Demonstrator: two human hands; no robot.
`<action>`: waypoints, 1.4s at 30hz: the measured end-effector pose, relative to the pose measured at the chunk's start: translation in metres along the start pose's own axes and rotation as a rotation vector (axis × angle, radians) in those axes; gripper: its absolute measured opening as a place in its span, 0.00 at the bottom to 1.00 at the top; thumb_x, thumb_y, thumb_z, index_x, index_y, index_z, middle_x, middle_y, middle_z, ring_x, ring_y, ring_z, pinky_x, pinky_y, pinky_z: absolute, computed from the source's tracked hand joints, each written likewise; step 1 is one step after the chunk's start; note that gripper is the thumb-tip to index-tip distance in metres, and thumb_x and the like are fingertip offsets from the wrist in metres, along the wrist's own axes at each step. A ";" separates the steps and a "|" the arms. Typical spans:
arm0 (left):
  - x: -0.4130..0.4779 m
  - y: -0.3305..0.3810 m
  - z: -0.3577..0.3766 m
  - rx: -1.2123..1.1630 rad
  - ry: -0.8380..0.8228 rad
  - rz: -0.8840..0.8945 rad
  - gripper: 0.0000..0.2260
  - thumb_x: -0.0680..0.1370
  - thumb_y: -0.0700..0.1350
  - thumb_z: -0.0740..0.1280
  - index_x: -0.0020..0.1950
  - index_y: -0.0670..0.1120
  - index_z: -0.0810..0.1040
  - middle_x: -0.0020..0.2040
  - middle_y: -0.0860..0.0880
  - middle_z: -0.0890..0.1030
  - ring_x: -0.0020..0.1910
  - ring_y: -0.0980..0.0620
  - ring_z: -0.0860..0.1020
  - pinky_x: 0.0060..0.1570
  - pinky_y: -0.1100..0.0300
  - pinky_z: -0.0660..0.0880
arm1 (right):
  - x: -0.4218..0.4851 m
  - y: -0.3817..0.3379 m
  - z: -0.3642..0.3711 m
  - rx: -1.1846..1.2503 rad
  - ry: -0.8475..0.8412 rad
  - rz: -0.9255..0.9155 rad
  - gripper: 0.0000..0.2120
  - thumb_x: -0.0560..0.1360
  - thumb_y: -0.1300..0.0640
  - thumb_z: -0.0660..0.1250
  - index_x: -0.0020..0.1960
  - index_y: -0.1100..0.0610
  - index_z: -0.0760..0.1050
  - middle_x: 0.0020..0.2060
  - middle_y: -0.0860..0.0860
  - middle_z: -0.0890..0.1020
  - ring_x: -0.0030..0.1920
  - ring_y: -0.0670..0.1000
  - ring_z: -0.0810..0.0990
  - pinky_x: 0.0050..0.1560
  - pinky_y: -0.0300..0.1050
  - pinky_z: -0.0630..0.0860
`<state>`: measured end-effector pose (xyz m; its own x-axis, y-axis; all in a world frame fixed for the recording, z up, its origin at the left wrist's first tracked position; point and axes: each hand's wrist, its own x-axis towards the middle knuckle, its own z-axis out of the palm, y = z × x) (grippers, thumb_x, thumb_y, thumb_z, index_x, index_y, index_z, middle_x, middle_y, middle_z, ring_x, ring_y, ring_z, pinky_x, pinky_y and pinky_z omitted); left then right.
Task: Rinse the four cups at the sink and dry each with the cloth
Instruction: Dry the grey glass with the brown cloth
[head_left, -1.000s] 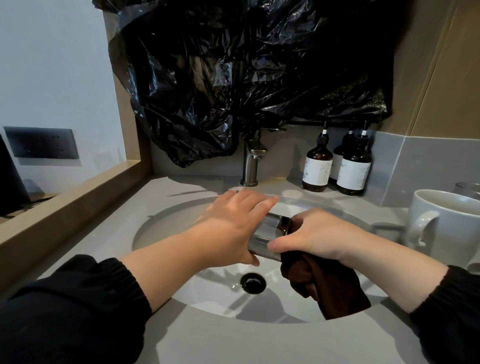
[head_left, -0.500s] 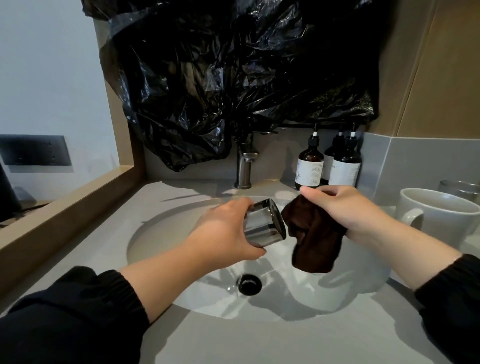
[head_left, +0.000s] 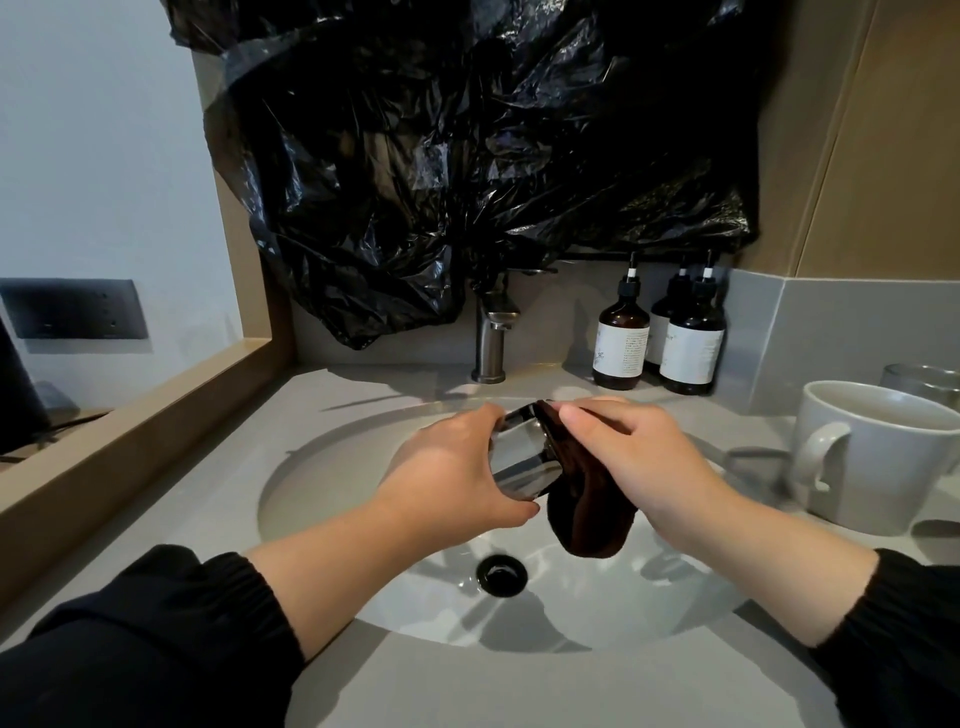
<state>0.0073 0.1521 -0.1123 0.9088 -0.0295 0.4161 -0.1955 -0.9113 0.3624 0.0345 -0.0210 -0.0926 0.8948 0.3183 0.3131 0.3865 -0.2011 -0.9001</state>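
Note:
Over the white sink, my left hand grips a clear glass cup lying on its side. My right hand holds a dark brown cloth against the cup's open end, and the cloth hangs down below it. A white mug stands on the counter at the right, with another glass cup partly hidden behind it.
A steel tap stands behind the basin, with no water running. Three brown pump bottles sit at the back right. A black plastic bag covers the wall above. A wooden ledge borders the counter's left side. The drain is open.
My right hand had drawn the cloth away from the glass cup to the right; now it has brought the cloth back against the cup's open end.

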 end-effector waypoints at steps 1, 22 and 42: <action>0.000 -0.001 0.000 -0.012 0.000 -0.018 0.33 0.63 0.60 0.73 0.65 0.55 0.68 0.42 0.59 0.73 0.43 0.56 0.74 0.43 0.58 0.75 | -0.001 -0.001 0.001 -0.004 0.013 -0.036 0.08 0.76 0.56 0.67 0.43 0.46 0.83 0.47 0.50 0.82 0.46 0.46 0.82 0.48 0.37 0.77; -0.001 -0.004 0.000 -0.307 -0.119 -0.105 0.27 0.60 0.56 0.78 0.56 0.58 0.73 0.45 0.57 0.79 0.44 0.57 0.79 0.47 0.56 0.79 | 0.006 -0.005 -0.021 0.052 -0.171 0.113 0.15 0.66 0.73 0.72 0.30 0.54 0.83 0.34 0.52 0.84 0.38 0.53 0.82 0.46 0.47 0.79; 0.000 0.002 0.001 0.086 -0.206 -0.135 0.30 0.62 0.61 0.75 0.58 0.53 0.69 0.46 0.55 0.74 0.46 0.52 0.74 0.42 0.58 0.74 | -0.001 -0.014 -0.016 -0.340 -0.049 -0.346 0.09 0.70 0.65 0.73 0.41 0.50 0.84 0.42 0.43 0.82 0.45 0.39 0.79 0.47 0.27 0.71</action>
<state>0.0069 0.1500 -0.1122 0.9823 0.0194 0.1866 -0.0436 -0.9439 0.3273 0.0313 -0.0335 -0.0750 0.6923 0.4616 0.5547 0.7180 -0.3644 -0.5930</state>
